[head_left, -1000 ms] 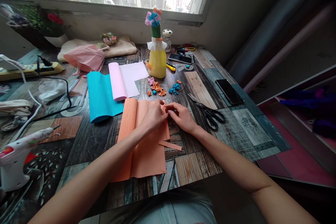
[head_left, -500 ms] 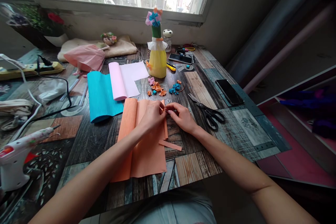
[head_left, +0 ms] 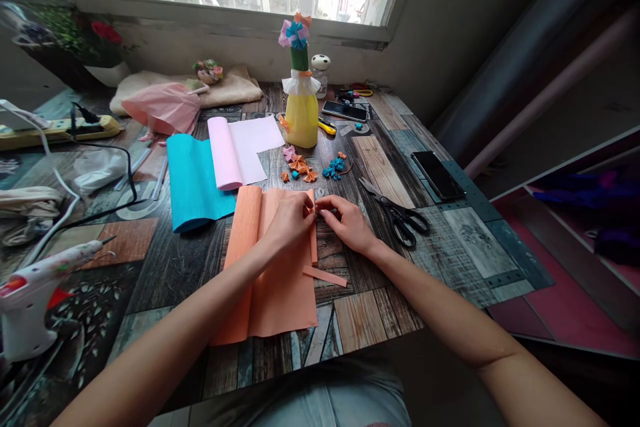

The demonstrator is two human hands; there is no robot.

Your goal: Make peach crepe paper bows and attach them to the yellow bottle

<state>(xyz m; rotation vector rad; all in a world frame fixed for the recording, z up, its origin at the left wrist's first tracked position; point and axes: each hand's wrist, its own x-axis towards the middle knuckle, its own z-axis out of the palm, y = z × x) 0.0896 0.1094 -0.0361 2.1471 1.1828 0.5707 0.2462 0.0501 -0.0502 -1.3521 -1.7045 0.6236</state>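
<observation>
An orange crepe paper sheet (head_left: 285, 293), partly rolled along its left side, lies in front of me. Above its upper right part, my left hand (head_left: 291, 220) is closed in a pinch on a small piece of orange crepe paper (head_left: 311, 209). My right hand (head_left: 349, 224) meets it from the right, thumb and fingertips pressed together at the same piece, which the fingers mostly hide. Below them a narrow orange strip (head_left: 315, 250) rests along the sheet's right edge, and a shorter strip (head_left: 330, 277) lies across the table beside it.
Black scissors (head_left: 397, 213) lie right of my hands. Small paper flowers (head_left: 300, 165) sit beyond them, before a yellow-skirted bottle (head_left: 301, 120). Blue crepe paper (head_left: 197, 180) and a pink roll (head_left: 224, 153) lie left; a glue gun (head_left: 30, 300) is at far left, a phone (head_left: 437, 175) right.
</observation>
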